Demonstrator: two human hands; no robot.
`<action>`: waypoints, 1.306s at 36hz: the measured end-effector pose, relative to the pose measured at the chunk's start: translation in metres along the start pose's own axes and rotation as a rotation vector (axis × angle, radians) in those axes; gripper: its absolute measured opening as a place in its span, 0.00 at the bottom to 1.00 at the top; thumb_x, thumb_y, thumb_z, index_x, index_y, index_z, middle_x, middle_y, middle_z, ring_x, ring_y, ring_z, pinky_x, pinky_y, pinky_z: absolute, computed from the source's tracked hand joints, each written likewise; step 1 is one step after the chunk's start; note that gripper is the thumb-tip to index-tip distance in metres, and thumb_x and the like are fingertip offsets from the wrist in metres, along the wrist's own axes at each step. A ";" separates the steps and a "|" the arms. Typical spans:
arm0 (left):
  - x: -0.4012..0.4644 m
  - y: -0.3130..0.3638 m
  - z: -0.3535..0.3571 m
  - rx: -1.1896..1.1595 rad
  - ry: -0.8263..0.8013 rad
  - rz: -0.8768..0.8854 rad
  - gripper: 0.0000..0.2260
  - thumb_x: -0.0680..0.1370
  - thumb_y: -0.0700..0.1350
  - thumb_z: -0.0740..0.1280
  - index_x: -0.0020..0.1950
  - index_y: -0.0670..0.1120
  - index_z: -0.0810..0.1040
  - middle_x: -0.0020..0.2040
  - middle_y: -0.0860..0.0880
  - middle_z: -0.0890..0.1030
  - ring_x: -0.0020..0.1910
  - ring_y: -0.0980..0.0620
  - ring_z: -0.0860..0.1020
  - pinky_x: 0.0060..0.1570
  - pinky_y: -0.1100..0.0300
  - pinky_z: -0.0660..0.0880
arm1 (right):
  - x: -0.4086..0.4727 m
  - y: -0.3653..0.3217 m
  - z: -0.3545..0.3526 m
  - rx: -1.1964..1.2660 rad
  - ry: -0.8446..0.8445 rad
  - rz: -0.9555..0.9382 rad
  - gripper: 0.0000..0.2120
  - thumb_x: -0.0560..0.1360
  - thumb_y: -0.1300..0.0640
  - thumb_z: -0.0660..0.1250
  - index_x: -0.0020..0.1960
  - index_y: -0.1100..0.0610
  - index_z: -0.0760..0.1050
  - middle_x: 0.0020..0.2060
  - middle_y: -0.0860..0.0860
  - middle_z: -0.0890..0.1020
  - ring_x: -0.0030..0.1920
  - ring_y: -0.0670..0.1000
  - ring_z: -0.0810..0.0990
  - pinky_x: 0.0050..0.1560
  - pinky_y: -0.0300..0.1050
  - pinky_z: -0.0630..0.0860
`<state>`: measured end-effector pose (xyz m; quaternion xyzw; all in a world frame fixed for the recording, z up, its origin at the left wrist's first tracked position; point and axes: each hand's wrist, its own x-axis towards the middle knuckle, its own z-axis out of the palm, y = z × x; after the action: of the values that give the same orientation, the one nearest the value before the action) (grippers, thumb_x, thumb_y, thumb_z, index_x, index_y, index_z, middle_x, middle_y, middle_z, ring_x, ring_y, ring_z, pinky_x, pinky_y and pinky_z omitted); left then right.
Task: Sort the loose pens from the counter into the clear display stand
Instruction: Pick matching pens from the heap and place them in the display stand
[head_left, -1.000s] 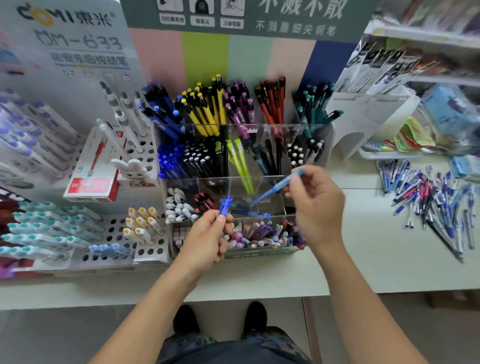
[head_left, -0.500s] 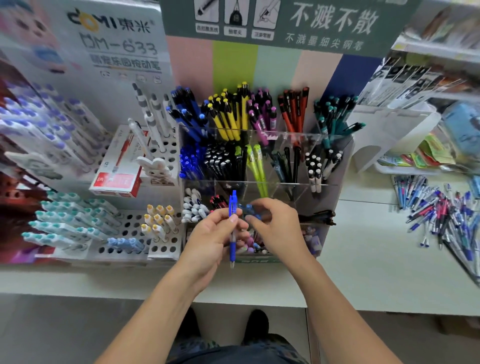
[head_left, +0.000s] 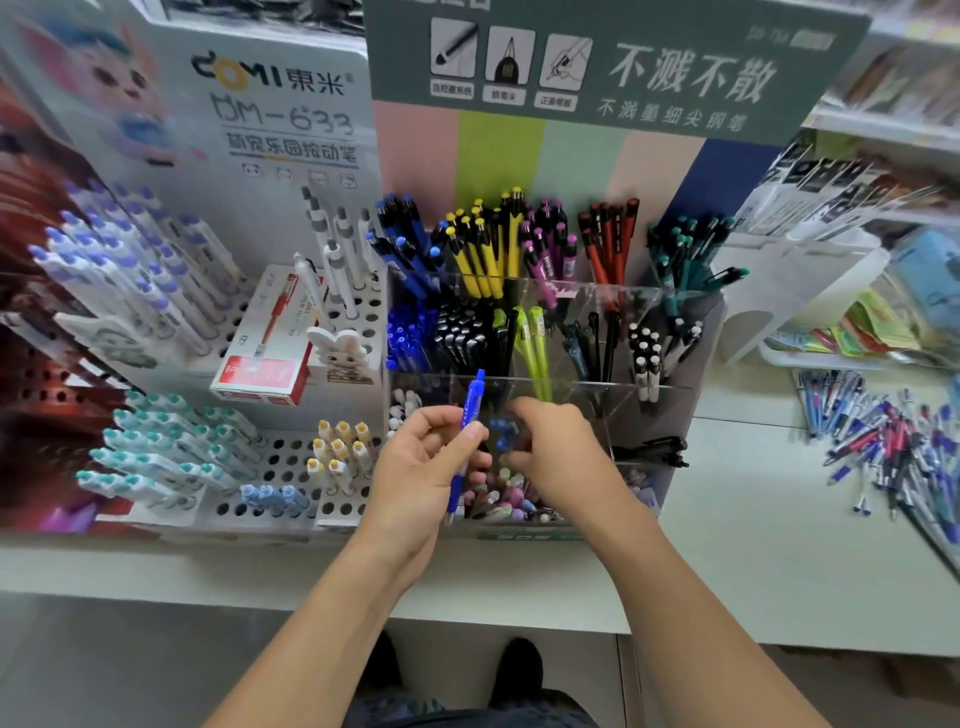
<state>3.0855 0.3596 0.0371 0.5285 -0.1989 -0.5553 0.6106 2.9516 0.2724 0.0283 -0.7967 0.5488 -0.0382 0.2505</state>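
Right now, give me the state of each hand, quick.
Left hand: holding a blue pen upright, pinched.
Right hand: fingers curled down over the clear display stand; whether it holds anything cannot be told.

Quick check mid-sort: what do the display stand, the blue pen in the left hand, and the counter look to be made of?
Display stand: clear rigid plastic, likely acrylic; glossy, pens show through its walls and dividers.
Blue pen, pinched in the left hand: looks like translucent blue plastic with a darker grip near the tip, possibly rubber.
Counter: smooth pale matte surface, perhaps laminate; the picture cannot settle it.
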 end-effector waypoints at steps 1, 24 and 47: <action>0.000 0.004 0.000 -0.006 0.008 0.032 0.06 0.78 0.38 0.70 0.54 0.43 0.78 0.43 0.46 0.84 0.38 0.53 0.82 0.37 0.62 0.79 | -0.003 0.000 -0.005 0.033 0.045 0.000 0.20 0.73 0.61 0.75 0.64 0.52 0.77 0.44 0.51 0.83 0.46 0.54 0.83 0.50 0.52 0.81; 0.013 0.050 -0.029 0.427 0.264 0.398 0.06 0.76 0.41 0.75 0.48 0.51 0.82 0.42 0.51 0.85 0.40 0.52 0.85 0.44 0.50 0.84 | 0.010 -0.087 -0.067 0.405 0.610 -0.467 0.10 0.80 0.60 0.69 0.60 0.59 0.81 0.48 0.49 0.83 0.44 0.44 0.81 0.50 0.43 0.80; 0.021 0.025 -0.040 0.586 0.070 0.360 0.24 0.80 0.43 0.68 0.75 0.54 0.70 0.48 0.52 0.79 0.35 0.56 0.76 0.41 0.57 0.78 | 0.031 -0.120 -0.056 -0.319 0.204 -0.131 0.11 0.77 0.48 0.73 0.57 0.51 0.83 0.55 0.51 0.81 0.52 0.56 0.82 0.49 0.49 0.77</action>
<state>3.1364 0.3534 0.0369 0.6566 -0.4189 -0.3396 0.5274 3.0476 0.2572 0.1231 -0.8523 0.5173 -0.0477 0.0610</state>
